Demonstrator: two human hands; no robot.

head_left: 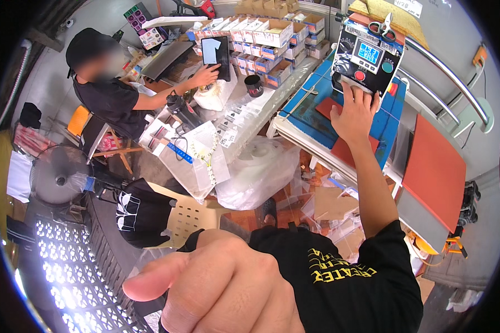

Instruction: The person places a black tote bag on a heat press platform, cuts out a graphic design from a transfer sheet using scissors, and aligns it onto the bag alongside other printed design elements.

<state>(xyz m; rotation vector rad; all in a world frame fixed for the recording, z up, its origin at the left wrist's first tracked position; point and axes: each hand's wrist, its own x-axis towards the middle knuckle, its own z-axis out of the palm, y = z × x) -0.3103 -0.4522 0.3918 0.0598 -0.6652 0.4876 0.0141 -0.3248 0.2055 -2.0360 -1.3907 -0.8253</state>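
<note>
My left hand (pixel 228 286) looms large at the bottom, very near the camera. Its fingers curl inward with the thumb out to the side; the fingertips are hidden, so anything held does not show. My right arm reaches up to a heat press, where my right hand (pixel 354 114) rests its stretched fingers on the lower edge of the control box (pixel 366 58). The box has a lit blue display (pixel 368 54), a red button (pixel 360 75) and a green button. Below it lies the press's blue bed (pixel 311 94), with a red-brown pad (pixel 354 151) partly under my forearm.
At left, another person (pixel 108 83) holds a tablet (pixel 215 51) upright at a cluttered table. Stacked small boxes (pixel 269 33) line its back. Scissors (pixel 384 28) lie atop the control box. Nearby are an orange-red sheet (pixel 434 172), a plastic bag (pixel 255 172), a chair (pixel 191 219) and a fan (pixel 60 177).
</note>
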